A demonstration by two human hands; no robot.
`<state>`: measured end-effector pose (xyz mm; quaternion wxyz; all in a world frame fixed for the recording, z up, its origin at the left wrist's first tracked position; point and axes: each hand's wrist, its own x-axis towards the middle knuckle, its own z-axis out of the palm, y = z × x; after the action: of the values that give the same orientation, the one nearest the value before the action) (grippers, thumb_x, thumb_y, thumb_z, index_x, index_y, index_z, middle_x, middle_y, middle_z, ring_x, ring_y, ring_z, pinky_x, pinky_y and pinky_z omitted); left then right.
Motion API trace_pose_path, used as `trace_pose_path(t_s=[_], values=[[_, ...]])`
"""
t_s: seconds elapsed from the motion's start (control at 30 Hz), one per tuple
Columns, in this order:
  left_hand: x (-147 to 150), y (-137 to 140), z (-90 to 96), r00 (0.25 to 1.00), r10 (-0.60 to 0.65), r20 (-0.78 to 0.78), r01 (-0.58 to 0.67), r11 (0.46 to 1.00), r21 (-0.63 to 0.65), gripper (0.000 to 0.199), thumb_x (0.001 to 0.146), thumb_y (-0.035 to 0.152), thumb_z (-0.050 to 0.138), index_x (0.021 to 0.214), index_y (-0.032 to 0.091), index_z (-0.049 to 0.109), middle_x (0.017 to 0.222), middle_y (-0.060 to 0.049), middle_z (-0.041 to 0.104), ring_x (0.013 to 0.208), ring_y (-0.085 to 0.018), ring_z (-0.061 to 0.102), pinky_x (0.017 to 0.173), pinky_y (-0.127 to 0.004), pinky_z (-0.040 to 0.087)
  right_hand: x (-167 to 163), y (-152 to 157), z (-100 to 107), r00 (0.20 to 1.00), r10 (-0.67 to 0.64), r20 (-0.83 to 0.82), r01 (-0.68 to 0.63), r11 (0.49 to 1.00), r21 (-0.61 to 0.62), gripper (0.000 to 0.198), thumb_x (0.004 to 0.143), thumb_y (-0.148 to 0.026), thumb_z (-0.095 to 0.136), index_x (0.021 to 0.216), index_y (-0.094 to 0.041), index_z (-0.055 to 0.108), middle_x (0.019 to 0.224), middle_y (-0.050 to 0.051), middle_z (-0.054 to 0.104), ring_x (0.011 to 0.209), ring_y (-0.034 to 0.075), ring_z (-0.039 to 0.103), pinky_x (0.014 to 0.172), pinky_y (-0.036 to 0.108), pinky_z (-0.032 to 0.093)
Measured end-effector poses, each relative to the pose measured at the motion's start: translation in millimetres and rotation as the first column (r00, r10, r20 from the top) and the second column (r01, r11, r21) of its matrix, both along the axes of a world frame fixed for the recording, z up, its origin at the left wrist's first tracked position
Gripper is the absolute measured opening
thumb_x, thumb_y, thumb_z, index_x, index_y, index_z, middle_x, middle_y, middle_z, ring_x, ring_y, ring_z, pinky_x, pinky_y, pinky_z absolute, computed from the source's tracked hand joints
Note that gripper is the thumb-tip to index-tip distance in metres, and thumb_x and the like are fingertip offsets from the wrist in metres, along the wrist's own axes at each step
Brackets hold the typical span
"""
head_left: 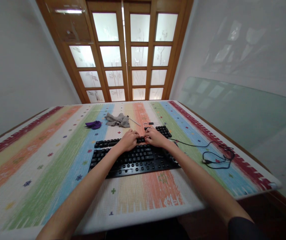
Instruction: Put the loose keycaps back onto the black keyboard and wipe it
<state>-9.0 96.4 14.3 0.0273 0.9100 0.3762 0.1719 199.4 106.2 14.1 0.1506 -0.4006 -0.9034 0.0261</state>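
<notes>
A black keyboard [135, 160] lies on the striped tablecloth in front of me, with bare patches along its near edge and right part where keycaps are absent. Loose black keycaps [105, 143] stand in a row beyond its far edge. More keycaps [163, 131] are grouped at the far right. My left hand [128, 140] and my right hand [155, 137] meet over the row, fingers curled and fingertips close together around the keycaps between them. Whatever is pinched there is too small and hidden to make out.
A grey cloth [117, 120] and a purple cloth item [93, 125] lie beyond the keyboard to the left. A thin metal tool [134, 120] and a small dark-handled tool [149, 123] rest farther back. The keyboard's USB cable [219, 158] coils at right. Walls flank the table [65, 160].
</notes>
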Motion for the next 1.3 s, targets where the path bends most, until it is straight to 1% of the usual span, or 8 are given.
trace_pose_path(t_s=[0.33, 0.5, 0.63, 0.8, 0.93, 1.1, 1.2, 1.3], values=[[0, 14, 2.5, 1.000, 0.002, -0.031, -0.004, 0.999, -0.047, 0.036, 0.080, 0.008, 0.044, 0.095, 0.018, 0.076, 0.100, -0.009, 0.074, 0.090, -0.024, 0.060, 0.092, -0.041, 0.043, -2, 13, 4, 1.000, 0.017, 0.008, -0.016, 1.000, -0.019, 0.029, 0.080, -0.004, 0.056, 0.091, -0.015, 0.080, 0.087, 0.009, 0.074, 0.089, 0.023, 0.062, 0.096, 0.039, 0.041], [2, 20, 2.4, 0.999, 0.047, -0.022, -0.049, 0.997, -0.058, 0.027, 0.085, 0.015, 0.050, 0.089, 0.019, 0.076, 0.087, -0.009, 0.074, 0.087, -0.025, 0.059, 0.086, -0.040, 0.046, -3, 17, 6, 1.000, -0.029, -0.012, 0.028, 0.998, -0.055, 0.027, 0.079, -0.004, 0.059, 0.090, -0.016, 0.080, 0.084, 0.009, 0.075, 0.096, 0.026, 0.060, 0.090, 0.037, 0.045], [4, 25, 2.6, 0.997, 0.077, -0.006, -0.077, 0.994, -0.076, 0.016, 0.084, 0.019, 0.059, 0.085, 0.019, 0.075, 0.079, -0.009, 0.071, 0.089, -0.028, 0.059, 0.082, -0.039, 0.047, -3, 21, 5, 0.998, -0.052, -0.045, 0.049, 0.995, -0.083, 0.019, 0.077, -0.006, 0.066, 0.086, -0.017, 0.080, 0.082, 0.009, 0.074, 0.094, 0.025, 0.059, 0.083, 0.034, 0.046], [6, 27, 3.7, 0.996, 0.081, 0.038, -0.076, 0.990, -0.117, 0.007, 0.079, 0.015, 0.065, 0.082, 0.019, 0.070, 0.083, -0.004, 0.072, 0.086, -0.024, 0.059, 0.080, -0.035, 0.047, -4, 24, 2, 0.997, -0.046, -0.065, 0.041, 0.995, -0.087, 0.018, 0.075, -0.005, 0.069, 0.084, -0.017, 0.078, 0.082, 0.007, 0.073, 0.090, 0.023, 0.060, 0.081, 0.032, 0.045], [5, 24, 12.0, 0.991, 0.093, 0.096, -0.082, 0.990, -0.118, 0.006, 0.079, 0.015, 0.066, 0.083, 0.018, 0.065, 0.087, -0.003, 0.070, 0.086, -0.022, 0.058, 0.081, -0.035, 0.047, -2, 24, 5, 0.993, -0.029, -0.114, 0.022, 0.998, -0.066, 0.020, 0.076, -0.002, 0.066, 0.086, -0.016, 0.076, 0.083, 0.006, 0.073, 0.090, 0.022, 0.059, 0.081, 0.031, 0.044], [0, 0, 29.4, 0.963, 0.063, 0.264, -0.051, 0.997, -0.053, 0.005, 0.084, 0.016, 0.064, 0.087, 0.018, 0.061, 0.089, -0.004, 0.067, 0.090, -0.022, 0.055, 0.084, -0.036, 0.046, 5, 3, 19, 0.950, 0.134, -0.283, -0.114, 0.990, 0.087, 0.012, 0.081, -0.009, 0.068, 0.088, -0.018, 0.072, 0.086, 0.005, 0.071, 0.088, 0.021, 0.060, 0.086, 0.035, 0.043], [-3, -32, 31.7, 0.928, 0.005, 0.372, -0.004, 1.000, -0.002, 0.006, 0.086, 0.017, 0.065, 0.090, 0.019, 0.061, 0.087, -0.003, 0.065, 0.090, -0.021, 0.054, 0.083, -0.035, 0.045, 13, -31, 26, 0.922, 0.174, -0.345, -0.128, 0.980, 0.154, 0.008, 0.087, -0.014, 0.066, 0.091, -0.018, 0.070, 0.090, 0.007, 0.070, 0.091, 0.023, 0.059, 0.087, 0.038, 0.045], [-4, -70, 23.8, 0.911, -0.052, 0.410, 0.062, 0.998, -0.012, 0.006, 0.089, 0.018, 0.064, 0.094, 0.019, 0.061, 0.090, -0.003, 0.065, 0.091, -0.021, 0.055, 0.083, -0.034, 0.046, 21, -70, 25, 0.908, 0.208, -0.364, -0.175, 0.977, 0.120, 0.013, 0.091, -0.016, 0.061, 0.101, -0.020, 0.069, 0.095, 0.008, 0.069, 0.095, 0.023, 0.059, 0.088, 0.040, 0.046]])
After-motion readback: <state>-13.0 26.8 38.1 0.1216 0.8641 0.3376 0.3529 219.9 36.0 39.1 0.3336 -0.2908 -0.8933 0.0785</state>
